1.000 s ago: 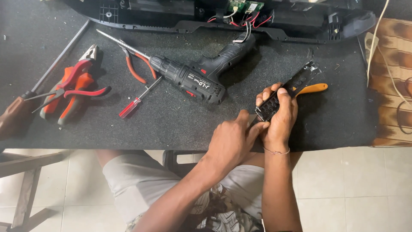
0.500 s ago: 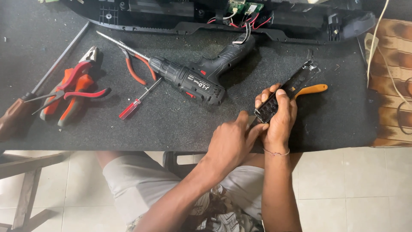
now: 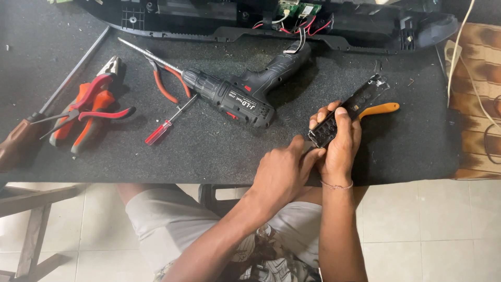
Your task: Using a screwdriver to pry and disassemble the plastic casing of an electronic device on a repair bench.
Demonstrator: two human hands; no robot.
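Observation:
My right hand (image 3: 342, 149) is wrapped around a long, narrow black plastic part (image 3: 360, 99), holding it slanted above the black mat (image 3: 209, 151). My left hand (image 3: 282, 172) sits just to the left of it, fingers curled, with the fingertips pressed against the part's lower end. An orange tool handle (image 3: 382, 108) sticks out from behind the part on the right.
A black cordless drill (image 3: 235, 96) lies mid-mat, beside a small red screwdriver (image 3: 166, 124) and red-handled pliers (image 3: 164, 83). Orange and red pliers (image 3: 86, 107) and a wooden-handled rod (image 3: 31, 130) lie at the left. An opened black housing with wires (image 3: 292, 23) spans the far edge.

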